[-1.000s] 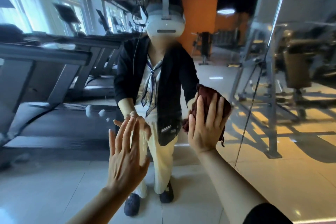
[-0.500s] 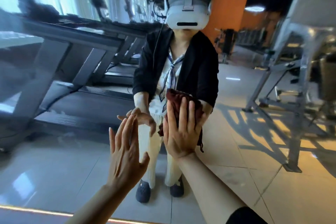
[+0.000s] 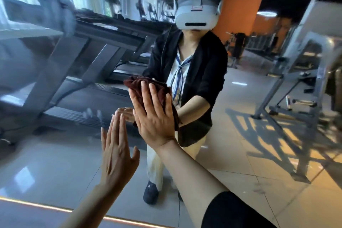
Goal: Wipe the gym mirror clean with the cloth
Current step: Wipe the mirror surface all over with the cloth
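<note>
The gym mirror [image 3: 259,144] fills the view and reflects me with a headset on. A dark red cloth [image 3: 146,84] lies bunched against the glass at centre. My right hand [image 3: 154,114] presses it flat with straight, spread fingers. My left hand [image 3: 117,155] is raised just left of and below it, fingers straight and together, fingertips near the glass; whether they touch it I cannot tell. It holds nothing.
The mirror's lower edge [image 3: 46,207] runs along the bottom left with a lit orange strip. Reflected in the glass are treadmills [image 3: 88,57] at left, a metal weight machine [image 3: 296,83] at right and a tiled floor.
My right hand has slid the cloth leftward across the glass, from the right of my reflection to its left side. My left hand has kept its raised pose.
</note>
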